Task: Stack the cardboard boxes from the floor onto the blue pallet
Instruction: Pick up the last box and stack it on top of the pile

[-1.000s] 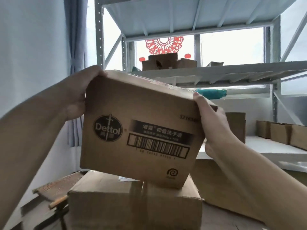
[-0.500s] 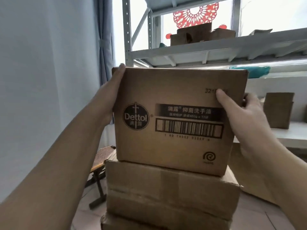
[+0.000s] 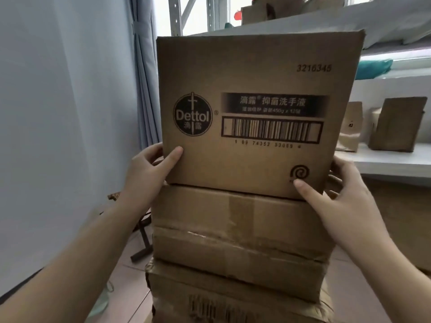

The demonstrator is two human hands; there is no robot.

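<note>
Both hands grasp the Dettol carton (image 3: 254,113) low on its sides: left hand (image 3: 149,173) wrapped round the lower left corner with the thumb flat on the printed face, right hand (image 3: 345,194) cupping the lower right corner, thumb just under the spiral mark. Half a second back the grip was high, near the top edge, and the carton sat askew, overhanging the box beneath; a second back it was tilted in mid-air. Now the hands have slid down to the base and the carton stands upright, its bottom edge resting on the taped box (image 3: 235,213) below. Reads as set down, with only a squaring-up nudge left before letting go. Carton lies between the two hands, touching both, its front face nearly flush with the box below. Under that a crumpled third box (image 3: 233,257), then a fourth (image 3: 233,304) at frame bottom, so the stack is at least four high and a bit ragged in its lower tiers. Blue pallet not in view; stack hides whatever it stands on. Metal shelving (image 3: 396,159) with smaller packages to the right, curtain (image 3: 144,89) to the left.
</note>
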